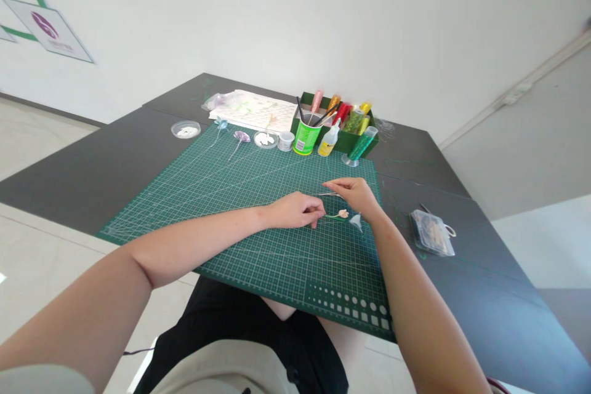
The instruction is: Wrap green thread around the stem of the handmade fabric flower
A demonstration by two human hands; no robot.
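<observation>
My left hand is closed over the mat, its fingers pinched on the green stem of a small peach flower. The flower head points right, away from those fingers. My right hand is just beyond it, thumb and fingers pressed together; what they hold, if anything, is too small to make out. Under its fingers shows a thin silvery tool, perhaps tweezers; I cannot tell if it is held or lying. A pale blue flower lies beside the peach one, near my right wrist.
Along the back of the green cutting mat stand a green can with brushes, a glue bottle, a box of glitter tubes and dishes of white pieces. A purple flower lies left; a clear case is right.
</observation>
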